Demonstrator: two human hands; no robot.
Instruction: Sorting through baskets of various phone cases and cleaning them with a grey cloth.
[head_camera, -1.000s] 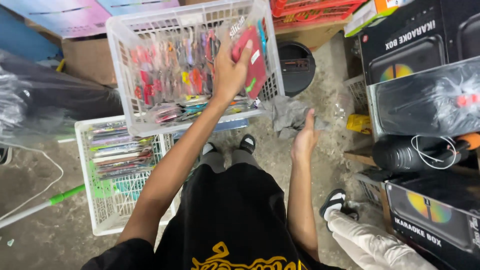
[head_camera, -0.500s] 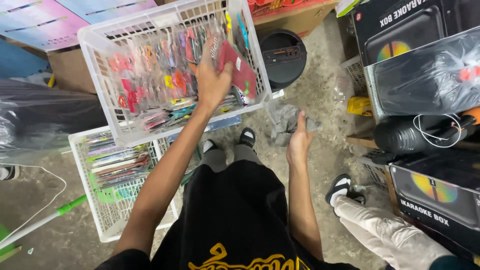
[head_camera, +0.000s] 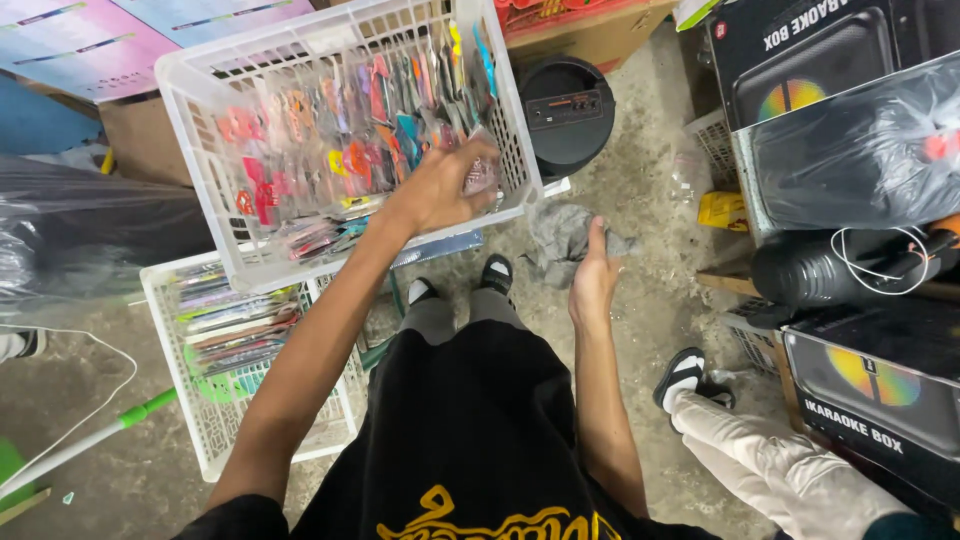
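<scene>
A white plastic basket (head_camera: 200, 130) full of small colourful packets in clear wrap stands tilted in front of me. My left hand (head_camera: 445, 188) reaches into its near right corner, fingers curled on a clear-wrapped packet (head_camera: 482, 175) among the others. My right hand (head_camera: 592, 275) hangs open at my side, thumb up, holding nothing, just above a crumpled grey cloth (head_camera: 560, 232) on the concrete floor. A second white basket (head_camera: 205, 440) with flat coloured packets sits lower left, partly under the first.
A round black speaker (head_camera: 565, 110) stands behind the basket. Black speaker boxes (head_camera: 850, 50) and plastic-wrapped speakers (head_camera: 860, 150) are stacked at right. Another person's leg (head_camera: 770, 470) and sandal (head_camera: 682, 375) are at lower right. A green-tipped stick (head_camera: 140, 410) lies left.
My left hand held a red packet upright over the basket; it has dropped to the basket's near right corner and the red packet is out of sight. My right hand barely moved.
</scene>
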